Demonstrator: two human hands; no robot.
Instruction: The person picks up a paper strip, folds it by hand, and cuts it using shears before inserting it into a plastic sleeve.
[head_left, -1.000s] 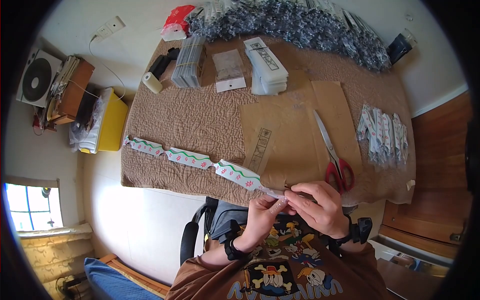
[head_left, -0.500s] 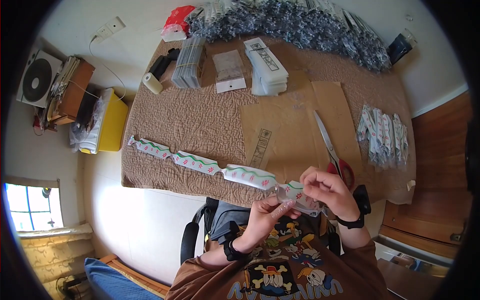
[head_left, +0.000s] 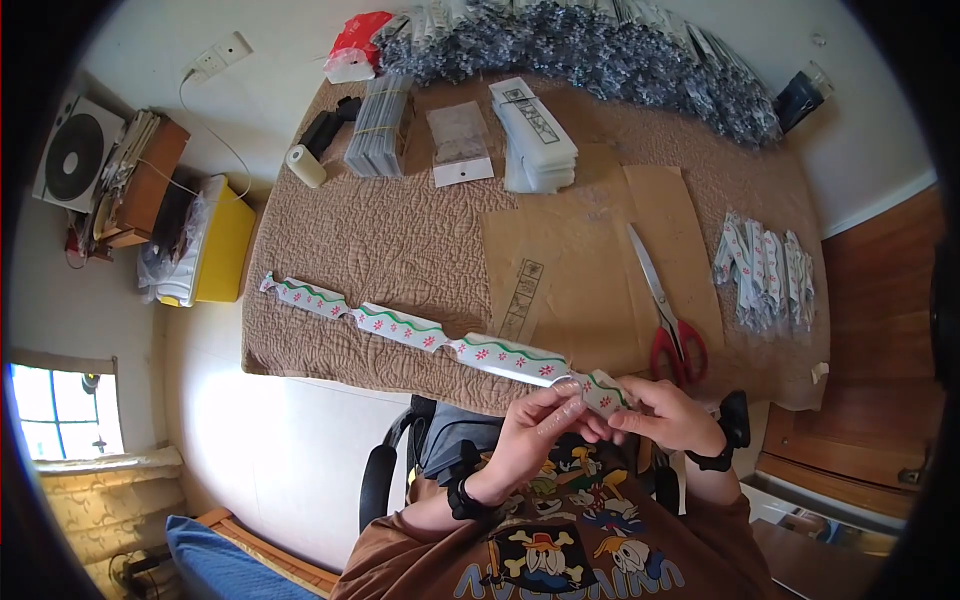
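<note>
The left hand (head_left: pixel 527 430) and right hand (head_left: pixel 678 418) pinch the near end of the flowered strip (head_left: pixel 510 359) between closed fingers (head_left: pixel 562 416), its far length lying on the bench (head_left: pixel 350 225); light, even pressure should best avoid creases.

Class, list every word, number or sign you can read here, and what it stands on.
No text reads with certainty.
Brown shirt: large letters, too distorted to read.
Translucent sleeve stack: printed panel, too small to read.
Loose strip on brown paper: printed panel, too small to read.

Brown top (head_left: pixel 390 562) | cartoon figures (head_left: pixel 547 558) | pale lettering (head_left: pixel 570 580) | black wristbands (head_left: pixel 464 500), boxy modules (head_left: pixel 460 456), both wrists
</note>
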